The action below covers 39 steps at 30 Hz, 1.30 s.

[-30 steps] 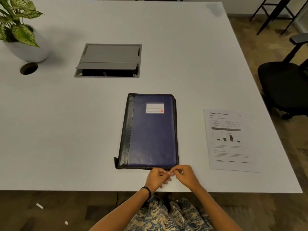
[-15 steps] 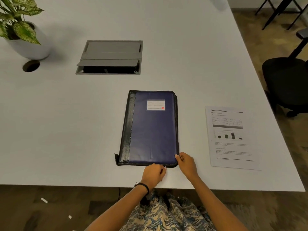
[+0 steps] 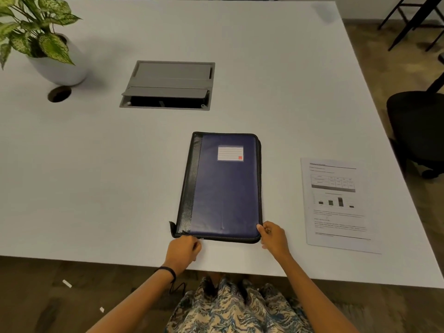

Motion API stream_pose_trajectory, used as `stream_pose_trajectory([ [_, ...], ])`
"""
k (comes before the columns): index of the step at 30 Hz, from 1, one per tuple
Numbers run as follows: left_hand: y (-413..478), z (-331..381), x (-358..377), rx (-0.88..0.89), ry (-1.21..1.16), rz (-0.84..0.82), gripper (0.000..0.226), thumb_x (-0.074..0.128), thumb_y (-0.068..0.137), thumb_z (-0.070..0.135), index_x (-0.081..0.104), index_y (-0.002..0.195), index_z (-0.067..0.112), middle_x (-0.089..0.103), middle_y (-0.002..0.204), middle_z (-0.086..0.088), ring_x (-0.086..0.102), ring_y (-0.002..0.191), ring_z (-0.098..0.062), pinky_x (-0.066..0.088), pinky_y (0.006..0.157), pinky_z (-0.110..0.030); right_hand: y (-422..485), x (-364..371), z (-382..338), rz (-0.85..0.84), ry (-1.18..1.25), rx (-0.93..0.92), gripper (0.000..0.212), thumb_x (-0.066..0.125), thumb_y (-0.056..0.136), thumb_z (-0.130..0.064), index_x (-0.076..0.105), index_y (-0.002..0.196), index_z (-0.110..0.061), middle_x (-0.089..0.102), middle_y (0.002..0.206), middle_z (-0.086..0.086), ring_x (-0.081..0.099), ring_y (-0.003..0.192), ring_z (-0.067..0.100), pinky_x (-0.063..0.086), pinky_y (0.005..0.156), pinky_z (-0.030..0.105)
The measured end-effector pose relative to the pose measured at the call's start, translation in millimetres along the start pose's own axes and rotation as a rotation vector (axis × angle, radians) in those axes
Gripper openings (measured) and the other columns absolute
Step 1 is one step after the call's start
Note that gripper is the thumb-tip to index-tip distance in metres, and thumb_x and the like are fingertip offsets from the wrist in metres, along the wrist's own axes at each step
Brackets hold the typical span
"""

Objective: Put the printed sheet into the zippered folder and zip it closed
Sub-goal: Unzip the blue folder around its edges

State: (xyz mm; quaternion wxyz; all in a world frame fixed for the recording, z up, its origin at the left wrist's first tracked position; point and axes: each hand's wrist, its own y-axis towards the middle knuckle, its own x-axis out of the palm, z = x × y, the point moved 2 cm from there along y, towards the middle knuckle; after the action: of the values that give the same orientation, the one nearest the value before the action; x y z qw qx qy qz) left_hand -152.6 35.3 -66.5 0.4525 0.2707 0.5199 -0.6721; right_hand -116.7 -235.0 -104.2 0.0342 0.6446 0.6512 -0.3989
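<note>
Single head cam, looks fwd & down over table (image 3: 96, 176), near edge close, wide-angle

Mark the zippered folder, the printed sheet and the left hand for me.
zippered folder (image 3: 225, 188): head view, middle of the blue cover.
printed sheet (image 3: 336, 205): head view, on the bar chart.
left hand (image 3: 183, 248): head view, back of the hand.

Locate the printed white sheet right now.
In the head view, the printed white sheet lies flat on the white table, right of the blue zippered folder, near the front edge.
</note>
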Motion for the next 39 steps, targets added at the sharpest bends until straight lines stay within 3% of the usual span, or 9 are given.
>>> stream_pose_trajectory([
  [4, -3.1, -11.5, -6.1, -0.006, 0.013, 0.028, 0.030, 0.045, 0.090, 0.022, 0.057, 0.063, 0.019, 0.048, 0.045, 0.011, 0.042, 0.040, -0.002, 0.026, 0.046, -0.009, 0.6, -1.4, 0.9, 0.006, 0.027, -0.003, 0.027, 0.056, 0.090, -0.026, 0.051, 0.065, -0.017, 0.061, 0.069, 0.010, 0.062, 0.065, 0.029, 0.056, 0.058, 0.032],
  [10, -4.3, -36.5, -11.3, -0.058, 0.004, 0.065, 0.031, 0.045, 0.092, 0.024, 0.065, 0.071, 0.012, 0.070, 0.061, -0.001, 0.061, 0.054, -0.016, 0.030, 0.048, -0.014, 5.1, -12.0, -3.6, 0.035, 0.099, -0.005, 0.023, 0.056, 0.089, -0.023, 0.053, 0.069, -0.014, 0.062, 0.073, 0.011, 0.063, 0.071, 0.033, 0.053, 0.051, 0.021],
  [13, -5.8, -40.6, -10.3, -0.063, 0.015, 0.070, 0.032, 0.045, 0.093, 0.025, 0.066, 0.072, 0.012, 0.066, 0.059, 0.001, 0.062, 0.055, -0.017, 0.030, 0.047, -0.013, 4.8, -13.8, -4.9, 0.035, 0.110, -0.022, 0.022, 0.056, 0.090, -0.023, 0.054, 0.069, -0.014, 0.062, 0.071, 0.011, 0.063, 0.069, 0.032, 0.052, 0.050, 0.017],
  [15, -5.6, -41.0, -8.8, -0.071, 0.014, 0.075, 0.033, 0.045, 0.093, 0.025, 0.064, 0.069, 0.012, 0.061, 0.056, 0.005, 0.060, 0.053, -0.015, 0.030, 0.047, -0.013, 2.0, -14.1, -5.5, 0.056, 0.120, -0.052, 0.023, 0.056, 0.090, -0.022, 0.053, 0.067, -0.015, 0.062, 0.069, 0.011, 0.062, 0.067, 0.032, 0.053, 0.051, 0.021],
  [18, -9.0, -47.3, -5.6, -0.099, 0.026, 0.064, 0.035, 0.044, 0.094, 0.027, 0.055, 0.062, 0.018, 0.059, 0.055, 0.005, 0.057, 0.052, -0.014, 0.032, 0.048, -0.014, -0.1, -15.0, -2.8, 0.091, 0.159, -0.108, 0.023, 0.057, 0.089, -0.021, 0.057, 0.069, -0.009, 0.062, 0.067, 0.013, 0.061, 0.065, 0.033, 0.056, 0.059, 0.038],
  [21, -16.1, -60.9, -4.3, -0.125, 0.051, 0.056, 0.035, 0.043, 0.094, 0.025, 0.048, 0.059, 0.019, 0.058, 0.054, 0.005, 0.053, 0.050, -0.013, 0.033, 0.048, -0.017, 0.7, -16.9, -0.9, 0.095, 0.168, -0.127, 0.025, 0.057, 0.089, -0.020, 0.059, 0.072, -0.002, 0.063, 0.067, 0.015, 0.061, 0.064, 0.033, 0.056, 0.060, 0.039],
  [27, -12.8, -66.2, -8.1, -0.095, 0.035, 0.050, 0.032, 0.042, 0.095, 0.023, 0.050, 0.065, 0.018, 0.056, 0.058, 0.006, 0.053, 0.053, -0.016, 0.031, 0.049, -0.017, -1.5, -20.1, -5.0, 0.066, 0.203, -0.142, 0.022, 0.054, 0.090, -0.016, 0.055, 0.069, -0.008, 0.062, 0.070, 0.019, 0.057, 0.061, 0.028, 0.050, 0.047, 0.015],
  [35, -5.4, -62.7, -10.1, -0.073, 0.061, 0.010, 0.026, 0.040, 0.095, 0.025, 0.047, 0.071, 0.018, 0.056, 0.067, 0.001, 0.053, 0.061, -0.018, 0.034, 0.053, -0.027, 2.6, -21.7, -2.7, -0.010, 0.166, -0.090, 0.017, 0.054, 0.091, -0.019, 0.057, 0.079, -0.007, 0.063, 0.076, 0.012, 0.062, 0.069, 0.030, 0.052, 0.046, 0.015],
  [39, -7.0, -63.4, -7.2, -0.042, 0.057, -0.009, 0.025, 0.040, 0.095, 0.025, 0.047, 0.071, 0.019, 0.056, 0.069, 0.002, 0.051, 0.061, -0.018, 0.033, 0.053, -0.026, 2.4, -21.6, 1.3, -0.044, 0.179, -0.026, 0.013, 0.053, 0.092, -0.017, 0.057, 0.081, -0.010, 0.063, 0.080, 0.012, 0.062, 0.066, 0.020, 0.051, 0.043, 0.014],
])
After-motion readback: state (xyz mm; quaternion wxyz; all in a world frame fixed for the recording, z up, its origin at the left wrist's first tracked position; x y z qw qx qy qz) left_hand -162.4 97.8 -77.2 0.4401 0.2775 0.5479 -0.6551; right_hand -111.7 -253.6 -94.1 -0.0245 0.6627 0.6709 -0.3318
